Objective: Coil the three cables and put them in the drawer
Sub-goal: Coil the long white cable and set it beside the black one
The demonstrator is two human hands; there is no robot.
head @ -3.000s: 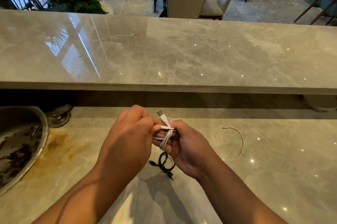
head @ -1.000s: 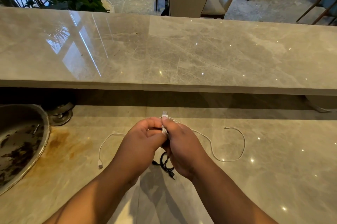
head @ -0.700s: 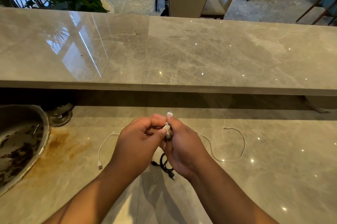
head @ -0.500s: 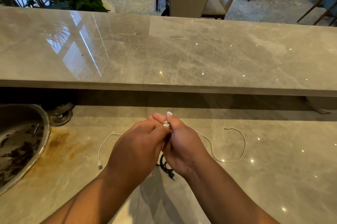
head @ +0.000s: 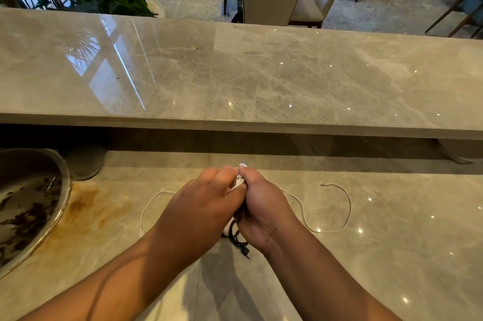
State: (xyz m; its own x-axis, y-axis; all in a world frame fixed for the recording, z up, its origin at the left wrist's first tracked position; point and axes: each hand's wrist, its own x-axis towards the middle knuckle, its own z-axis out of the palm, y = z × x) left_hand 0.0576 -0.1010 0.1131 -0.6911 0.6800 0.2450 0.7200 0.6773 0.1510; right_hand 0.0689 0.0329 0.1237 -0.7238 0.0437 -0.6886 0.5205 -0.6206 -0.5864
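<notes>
My left hand (head: 201, 213) and my right hand (head: 264, 212) are pressed together over the lower marble counter, both closed on a bundled white cable (head: 239, 180). Its USB plug pokes up between my fingertips. Under my right hand a coiled black cable (head: 239, 242) rests on the counter, partly hidden. A loose white cable (head: 342, 200) lies uncoiled, curving out to the right and also to the left of my hands. No drawer is in view.
A stained metal sink (head: 28, 205) sits at the left edge, with rust-coloured marks on the lower counter (head: 392, 255) beside it. A raised marble bar top (head: 261, 75) runs across behind. Chairs, tables and a plant stand beyond it.
Three seconds ago the white bundle showed between my parted hands. My hands have since closed together around it, hiding most of it. The loose white cable has come into view on the counter.
</notes>
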